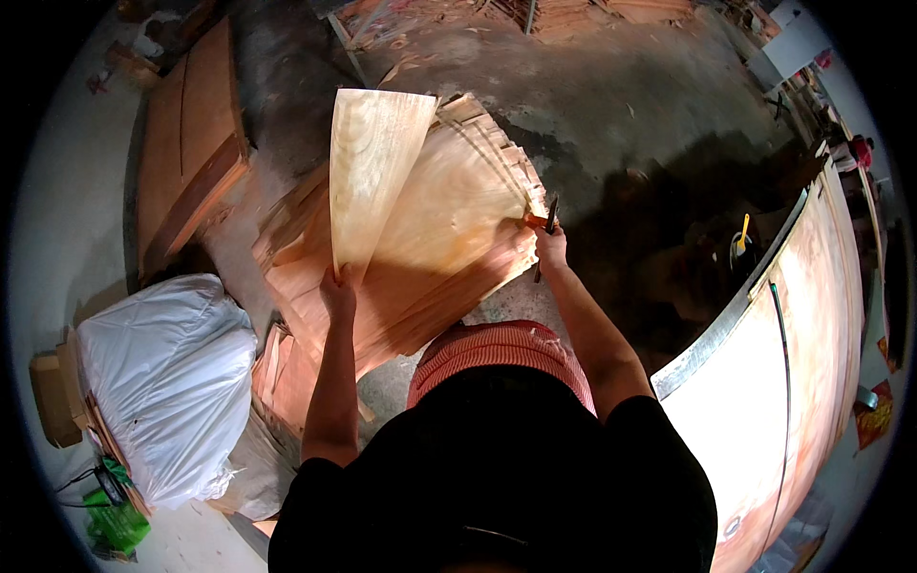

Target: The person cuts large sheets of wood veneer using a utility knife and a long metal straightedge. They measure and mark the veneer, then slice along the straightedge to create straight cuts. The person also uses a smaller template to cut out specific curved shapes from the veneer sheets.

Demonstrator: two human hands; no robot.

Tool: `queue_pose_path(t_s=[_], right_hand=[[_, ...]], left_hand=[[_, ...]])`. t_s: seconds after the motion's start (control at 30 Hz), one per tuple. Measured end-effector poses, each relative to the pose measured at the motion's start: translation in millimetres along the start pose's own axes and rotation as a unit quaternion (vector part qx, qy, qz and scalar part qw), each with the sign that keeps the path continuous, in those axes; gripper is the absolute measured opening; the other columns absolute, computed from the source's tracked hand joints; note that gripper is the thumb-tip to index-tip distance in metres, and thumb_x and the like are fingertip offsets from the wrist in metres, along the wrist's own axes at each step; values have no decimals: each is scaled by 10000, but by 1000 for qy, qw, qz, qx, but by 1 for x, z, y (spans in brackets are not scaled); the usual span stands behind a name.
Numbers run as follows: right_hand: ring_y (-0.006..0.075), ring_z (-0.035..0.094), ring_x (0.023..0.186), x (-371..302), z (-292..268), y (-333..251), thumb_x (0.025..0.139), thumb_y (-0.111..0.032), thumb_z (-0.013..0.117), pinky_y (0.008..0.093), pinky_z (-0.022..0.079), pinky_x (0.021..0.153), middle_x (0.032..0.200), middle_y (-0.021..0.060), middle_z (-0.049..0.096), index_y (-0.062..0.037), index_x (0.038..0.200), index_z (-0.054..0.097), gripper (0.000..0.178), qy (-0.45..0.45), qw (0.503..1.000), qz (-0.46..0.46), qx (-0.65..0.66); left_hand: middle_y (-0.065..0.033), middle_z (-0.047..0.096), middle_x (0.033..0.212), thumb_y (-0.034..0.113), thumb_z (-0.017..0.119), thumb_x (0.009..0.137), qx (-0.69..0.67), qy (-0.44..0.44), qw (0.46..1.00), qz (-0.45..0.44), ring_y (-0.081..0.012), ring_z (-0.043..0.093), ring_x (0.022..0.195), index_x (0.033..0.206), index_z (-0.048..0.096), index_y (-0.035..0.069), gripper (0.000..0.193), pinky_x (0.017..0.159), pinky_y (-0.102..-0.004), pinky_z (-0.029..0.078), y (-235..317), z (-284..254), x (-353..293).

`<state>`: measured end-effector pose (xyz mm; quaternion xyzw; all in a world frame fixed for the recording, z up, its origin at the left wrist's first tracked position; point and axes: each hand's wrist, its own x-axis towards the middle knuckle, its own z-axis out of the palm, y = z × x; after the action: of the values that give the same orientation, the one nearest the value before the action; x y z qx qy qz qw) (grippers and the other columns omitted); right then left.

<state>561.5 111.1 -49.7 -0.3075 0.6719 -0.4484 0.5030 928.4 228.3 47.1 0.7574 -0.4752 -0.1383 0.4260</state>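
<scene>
My left hand [339, 291] is closed on the narrow near end of a pale wood veneer sheet [378, 162], which widens away from me and is raised over a stack. Beneath it, the fanned stack of veneer sheets [468, 205] lies low in front of me, its far and right edges ragged. At the stack's right edge, my right hand [551, 250] is closed around a dark, narrow knife-like tool [553, 212]. Its exact kind is hard to make out, and an orange-brown patch shows beside it.
On the right stands a table with a large pale board [793, 382], crossed by a black cable [785, 353]. Large brown panels [196, 143] lean at the far left. Nearer left are a white plastic-covered pile [167, 382] and a green bag [115, 523]. More veneer [573, 14] lies far ahead.
</scene>
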Motion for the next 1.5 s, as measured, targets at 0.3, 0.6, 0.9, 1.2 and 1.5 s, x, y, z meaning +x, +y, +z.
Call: queue_pose_path(t_s=[0.3, 0.6, 0.9, 1.2, 1.5], right_hand=[[36, 261, 367, -11, 14, -45, 758, -145, 577, 196, 215, 315, 590, -27, 492, -91, 992, 520, 247, -18, 992, 1, 121], [85, 480, 561, -35, 49, -103, 745, -129, 617, 211, 394, 534, 634, 22, 541, -10, 767, 518, 156, -135, 974, -181, 10], [63, 401, 511, -52, -40, -160, 739, -115, 602, 205, 320, 440, 629, -34, 489, -61, 794, 535, 102, -43, 992, -78, 93], [38, 324, 398, -32, -241, -164, 739, -182, 610, 183, 218, 354, 567, -36, 461, -98, 762, 513, 131, 117, 969, -158, 150], [15, 359, 452, -100, -372, -197, 753, -198, 598, 159, 231, 362, 593, -40, 459, -81, 789, 585, 124, 323, 893, -257, 179]], left_hand=[[-119, 571, 694, 188, 542, 777, -10, -22, 1000, -20, -203, 523, 622, 848, 558, -17, 218, 576, -310, 409, -9, 5, 2], [-67, 556, 682, 137, 530, 781, -53, 39, 998, -24, -156, 499, 587, 868, 550, -13, 174, 546, -289, 417, -6, -3, 22], [-149, 589, 773, 175, 514, 801, 90, 228, 969, 30, -222, 565, 676, 916, 546, -16, 226, 616, -315, 436, 32, -107, 67], [-168, 586, 783, 80, 490, 743, 274, 255, 906, 195, -308, 570, 698, 933, 569, 7, 218, 620, -363, 452, 41, -106, 53], [-134, 567, 831, 55, 507, 619, 287, -8, 933, 218, -294, 544, 790, 883, 559, 41, 269, 673, -384, 450, 6, -20, -7]])
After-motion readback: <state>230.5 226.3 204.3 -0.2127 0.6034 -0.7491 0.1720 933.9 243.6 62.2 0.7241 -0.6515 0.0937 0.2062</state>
